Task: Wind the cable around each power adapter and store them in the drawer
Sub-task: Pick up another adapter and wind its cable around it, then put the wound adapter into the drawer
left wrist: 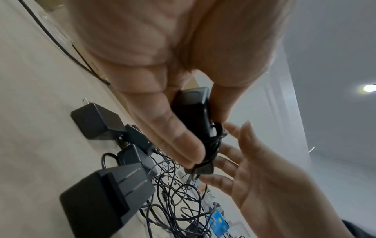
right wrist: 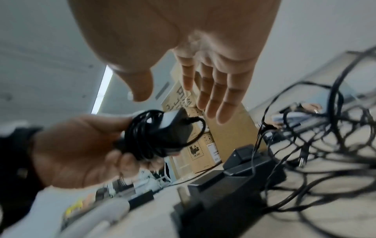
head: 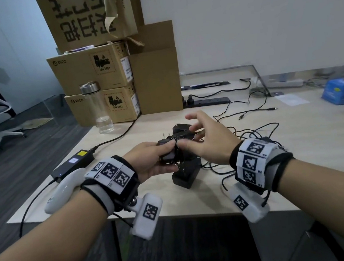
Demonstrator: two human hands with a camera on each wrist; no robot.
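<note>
- Crowding mid-frame in the head view, loose adapters and tangled cables are seen; bare table remains toward the near edge.
- A cable-wound adapter is gripped by the left hand.
- The right hand is held beside it, fingers spread.

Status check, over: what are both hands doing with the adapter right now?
Left hand grips the wound power adapter. Right hand open beside it, holding nothing. Loose cables and more adapters on the desk.

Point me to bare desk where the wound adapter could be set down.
Bare desk lies right of the cable tangle, before the blue box; also between the bottle and the adapter pile. Crowded: under both hands, the left hand gripping the wound adapter.
</note>
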